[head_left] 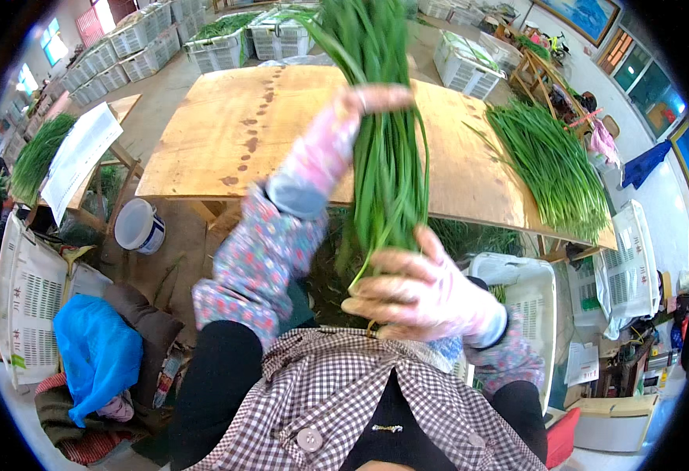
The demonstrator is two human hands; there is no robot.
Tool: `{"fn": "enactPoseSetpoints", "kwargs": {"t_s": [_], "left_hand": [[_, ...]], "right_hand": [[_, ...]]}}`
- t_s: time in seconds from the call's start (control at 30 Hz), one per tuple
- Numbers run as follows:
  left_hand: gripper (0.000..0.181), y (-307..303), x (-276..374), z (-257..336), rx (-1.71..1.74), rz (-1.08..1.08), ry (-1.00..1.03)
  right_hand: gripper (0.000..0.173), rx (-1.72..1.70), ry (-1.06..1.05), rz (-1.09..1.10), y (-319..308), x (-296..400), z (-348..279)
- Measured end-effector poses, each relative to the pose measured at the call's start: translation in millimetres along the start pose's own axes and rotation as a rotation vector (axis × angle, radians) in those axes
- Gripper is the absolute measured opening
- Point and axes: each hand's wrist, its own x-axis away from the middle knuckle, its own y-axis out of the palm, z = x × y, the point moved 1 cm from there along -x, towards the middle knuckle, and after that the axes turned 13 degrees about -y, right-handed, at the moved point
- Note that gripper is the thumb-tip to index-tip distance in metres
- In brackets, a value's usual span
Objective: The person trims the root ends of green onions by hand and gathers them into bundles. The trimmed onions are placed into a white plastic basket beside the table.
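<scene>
A long bunch of green garlic chives [388, 159] stands upright in front of me, its blurred tops reaching past the upper edge of the view. My left hand [379, 100], in a soiled, pale pinkish glove, is wrapped around the bunch above the wooden table. Lower down, my gloved right hand [421, 288] is at the bunch's bottom end, fingers partly spread. Those fingers cover the stem ends, and blur hides whether they grip them. One loose strand hangs beside the right fingertips. Flower-patterned sleeve covers [262, 259] are on both forearms.
The plywood table [203, 147] carries a pile of chives [550, 171] at right. A white plastic crate [524, 300] stands by my right arm. At left are a white bucket [138, 224], a blue plastic bag [100, 347] and another crate [32, 300]. Filled crates [220, 44] stand behind.
</scene>
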Motion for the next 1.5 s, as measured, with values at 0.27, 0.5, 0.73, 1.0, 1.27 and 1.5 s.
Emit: {"fn": "enactPoseSetpoints", "kwargs": {"t_s": [0.27, 0.5, 0.73, 1.0, 1.27, 1.5], "left_hand": [[0.018, -52, -120, 89, 0.276, -0.038, 0.214], [0.056, -74, -120, 28, -0.378, 0.127, 0.163], [0.043, -114, -158, -13, -0.454, 0.039, 0.406], [0.078, 30, -177, 55, -0.205, 0.440, -0.203], [0.132, 41, 58, 61, -0.517, 0.238, 0.018], [0.045, 58, 128, -67, 0.081, 0.671, -0.195]], "right_hand": [[0.115, -0.118, 0.521, 0.855, -51, -22, 153], [0.065, -0.734, 0.698, 0.698, 41, -25, 270], [0.053, -0.843, 0.664, 0.682, 24, -33, 272], [0.033, -0.622, 0.801, 1.084, 40, 31, 240], [0.020, -0.540, 1.050, 1.222, 88, 57, 71], [0.011, -0.373, 1.035, 0.618, 149, -5, 13]]}}
